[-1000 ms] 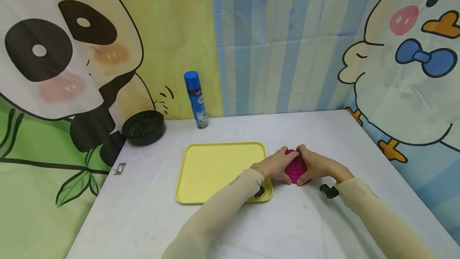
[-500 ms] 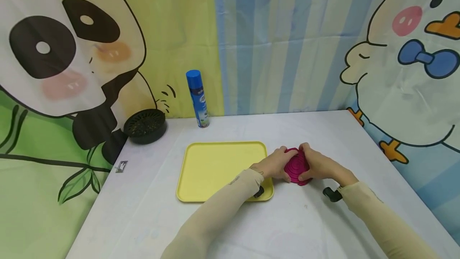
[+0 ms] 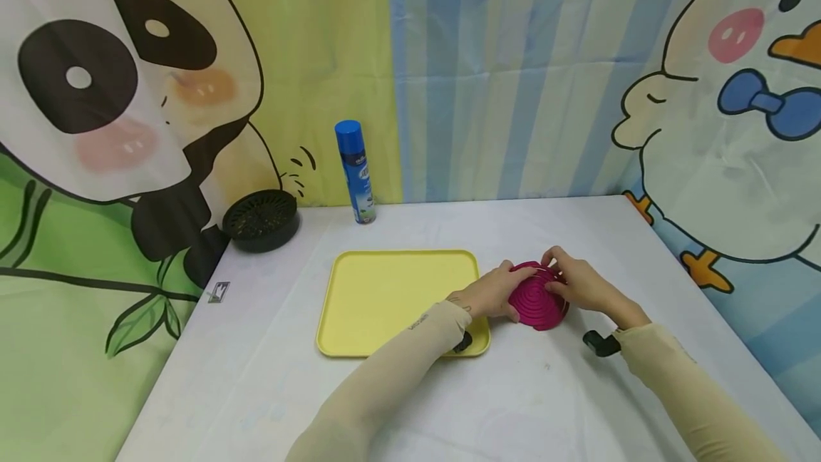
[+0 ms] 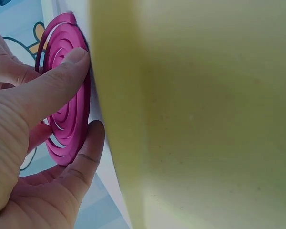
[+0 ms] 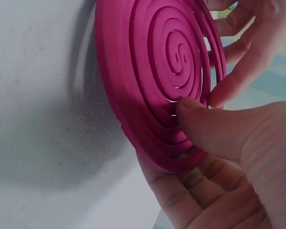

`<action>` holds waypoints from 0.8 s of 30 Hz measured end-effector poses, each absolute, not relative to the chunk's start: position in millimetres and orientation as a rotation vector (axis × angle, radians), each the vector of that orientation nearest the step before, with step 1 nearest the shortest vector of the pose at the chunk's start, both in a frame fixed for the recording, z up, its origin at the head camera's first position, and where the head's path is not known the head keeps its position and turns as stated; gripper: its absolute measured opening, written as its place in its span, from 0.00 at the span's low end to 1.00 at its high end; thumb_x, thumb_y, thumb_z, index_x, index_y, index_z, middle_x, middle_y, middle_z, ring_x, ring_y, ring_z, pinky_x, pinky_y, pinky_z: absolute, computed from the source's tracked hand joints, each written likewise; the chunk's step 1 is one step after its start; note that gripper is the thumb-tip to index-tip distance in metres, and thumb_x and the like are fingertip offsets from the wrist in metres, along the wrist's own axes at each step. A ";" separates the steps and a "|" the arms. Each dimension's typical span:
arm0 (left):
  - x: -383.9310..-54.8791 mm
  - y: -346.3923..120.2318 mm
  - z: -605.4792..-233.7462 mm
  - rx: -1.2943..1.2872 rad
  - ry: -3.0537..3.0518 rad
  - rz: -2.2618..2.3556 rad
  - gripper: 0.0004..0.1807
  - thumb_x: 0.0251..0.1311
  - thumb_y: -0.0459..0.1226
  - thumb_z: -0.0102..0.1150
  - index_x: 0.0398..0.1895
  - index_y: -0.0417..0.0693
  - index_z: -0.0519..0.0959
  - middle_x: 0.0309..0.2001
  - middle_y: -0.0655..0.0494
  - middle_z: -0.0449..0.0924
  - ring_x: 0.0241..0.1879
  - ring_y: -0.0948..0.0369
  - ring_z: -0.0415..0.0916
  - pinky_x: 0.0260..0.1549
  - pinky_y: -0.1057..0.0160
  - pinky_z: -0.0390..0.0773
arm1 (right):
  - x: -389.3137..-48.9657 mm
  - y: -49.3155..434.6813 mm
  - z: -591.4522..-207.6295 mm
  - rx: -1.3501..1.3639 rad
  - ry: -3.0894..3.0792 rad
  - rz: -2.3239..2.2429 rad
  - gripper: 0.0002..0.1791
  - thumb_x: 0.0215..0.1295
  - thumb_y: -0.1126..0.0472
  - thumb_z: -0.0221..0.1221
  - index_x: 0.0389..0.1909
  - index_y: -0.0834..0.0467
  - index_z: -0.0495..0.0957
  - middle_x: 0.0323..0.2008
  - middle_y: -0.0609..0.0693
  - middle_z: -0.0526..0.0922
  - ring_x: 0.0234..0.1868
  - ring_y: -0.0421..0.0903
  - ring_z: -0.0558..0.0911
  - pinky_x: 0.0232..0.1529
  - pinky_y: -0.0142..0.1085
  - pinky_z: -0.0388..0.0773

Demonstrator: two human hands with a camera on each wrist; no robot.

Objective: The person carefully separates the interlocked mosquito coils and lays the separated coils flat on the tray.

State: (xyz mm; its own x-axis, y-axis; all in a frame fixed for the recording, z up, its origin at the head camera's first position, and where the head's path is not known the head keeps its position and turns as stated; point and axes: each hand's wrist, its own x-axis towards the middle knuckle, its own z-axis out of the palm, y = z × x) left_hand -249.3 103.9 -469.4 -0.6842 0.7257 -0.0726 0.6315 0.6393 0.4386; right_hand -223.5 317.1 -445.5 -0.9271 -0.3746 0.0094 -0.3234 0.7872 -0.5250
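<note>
A magenta mosquito coil is held just over the white table, right of the yellow tray. My left hand grips its left side; in the left wrist view the thumb lies across the spiral face and fingers are under the edge. From the other side my right hand pinches the coil's upper right, its thumb on the face and fingers behind. The right wrist view shows outer strands of the coil standing a little apart at one side. My palms hide part of the rim.
The yellow tray lies flat beneath the left forearm. Behind it stand a blue spray can and, at the back left, a round black slotted holder. Printed curtains border the white table. A black wrist mount juts from the right sleeve.
My right hand has shifted right and up along the coil, from cupping its side to pinching its upper right. More of the coil's face shows. The left hand stays almost in place.
</note>
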 end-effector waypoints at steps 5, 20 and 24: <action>-250.0 104.3 -469.7 1.130 2.614 0.574 0.50 0.54 0.43 0.77 0.78 0.66 0.60 0.53 0.56 0.70 0.50 0.67 0.73 0.51 0.73 0.76 | -223.1 320.9 -446.1 -0.528 2.903 -0.858 0.18 0.66 0.72 0.62 0.52 0.64 0.66 0.42 0.66 0.85 0.37 0.52 0.85 0.31 0.39 0.86; -250.3 96.2 -462.3 1.204 2.618 0.754 0.37 0.67 0.37 0.64 0.76 0.65 0.62 0.56 0.57 0.75 0.52 0.66 0.71 0.51 0.73 0.75 | -217.8 326.8 -439.3 -0.398 2.963 -1.007 0.16 0.66 0.70 0.64 0.51 0.61 0.71 0.43 0.64 0.85 0.36 0.49 0.85 0.31 0.33 0.83; -249.4 94.0 -459.3 1.213 2.652 0.805 0.33 0.68 0.35 0.62 0.74 0.64 0.65 0.57 0.56 0.77 0.52 0.65 0.73 0.53 0.71 0.76 | -215.8 324.4 -437.5 -0.398 3.000 -1.019 0.16 0.66 0.70 0.64 0.51 0.61 0.72 0.43 0.65 0.85 0.37 0.51 0.85 0.32 0.34 0.84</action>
